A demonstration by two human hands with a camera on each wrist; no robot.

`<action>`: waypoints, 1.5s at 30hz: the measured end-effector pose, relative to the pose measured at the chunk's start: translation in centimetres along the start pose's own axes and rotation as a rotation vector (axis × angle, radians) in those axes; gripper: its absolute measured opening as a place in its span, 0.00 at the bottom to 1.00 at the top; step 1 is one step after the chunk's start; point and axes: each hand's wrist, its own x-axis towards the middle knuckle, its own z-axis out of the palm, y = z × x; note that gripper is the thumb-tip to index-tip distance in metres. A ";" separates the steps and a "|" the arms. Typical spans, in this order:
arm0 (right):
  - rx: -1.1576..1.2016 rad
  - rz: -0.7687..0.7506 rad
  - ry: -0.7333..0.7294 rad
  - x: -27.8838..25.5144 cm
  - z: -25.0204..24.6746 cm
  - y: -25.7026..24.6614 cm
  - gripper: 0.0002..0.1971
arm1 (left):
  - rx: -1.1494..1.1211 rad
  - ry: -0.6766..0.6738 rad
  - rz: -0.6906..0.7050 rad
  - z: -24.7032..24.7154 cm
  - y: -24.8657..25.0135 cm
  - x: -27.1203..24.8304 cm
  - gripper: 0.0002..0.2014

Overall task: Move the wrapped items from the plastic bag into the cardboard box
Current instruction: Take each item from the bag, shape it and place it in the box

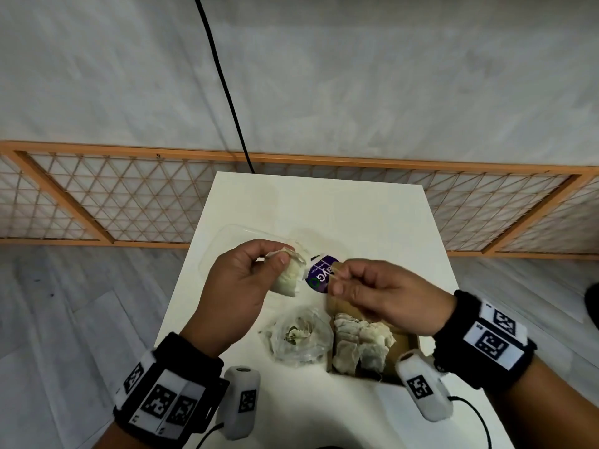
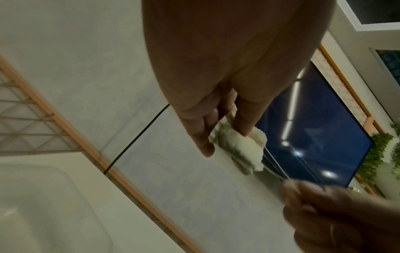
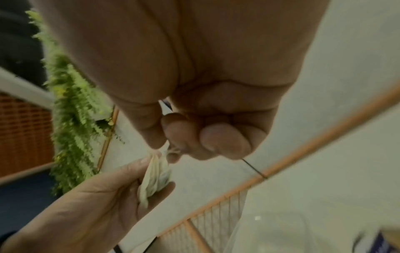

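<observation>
A wrapped item is held up over the middle of the bench by the left hand, thumb and fingers pinched on its upper fold, as the left wrist view shows. A thin string appears to run from it to the right hand, whose thumb and fingers are closed together on that thread or its tag; exactly which cannot be told from the blurred right wrist view. For the step to be done well, the string should probably be gathered against the packet before lowering, so that nothing trails over the box wall or snags. Below the hands, near the front edge, the plastic bag lies crumpled and open, with something greenish left inside. Just beside it on the right, the cardboard box already holds a heap of wrapped items. A clear plastic tray sits toward the left edge.
</observation>
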 end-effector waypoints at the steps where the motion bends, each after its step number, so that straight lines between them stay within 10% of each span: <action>1: -0.061 -0.032 0.056 -0.3 -0.4 -0.6 0.12 | 0.024 -0.007 -0.004 0.0 -0.1 0.0 0.06; 8: -0.186 -0.189 0.292 0.2 -3.2 -4.1 0.10 | 0.088 -0.136 -0.002 1.0 -0.4 -0.9 0.06; 25: -0.288 0.068 0.431 3.9 -1.8 -0.2 0.10 | -0.066 -0.105 0.020 1.0 0.5 -1.4 0.05; 30: -0.214 -0.133 0.623 1.7 -0.8 -2.2 0.08 | -0.084 -0.079 0.003 1.0 0.2 -1.2 0.04; 45: 0.244 -0.129 0.266 2.5 1.7 -1.4 0.10 | -0.167 -0.091 0.097 1.5 0.2 -0.9 0.06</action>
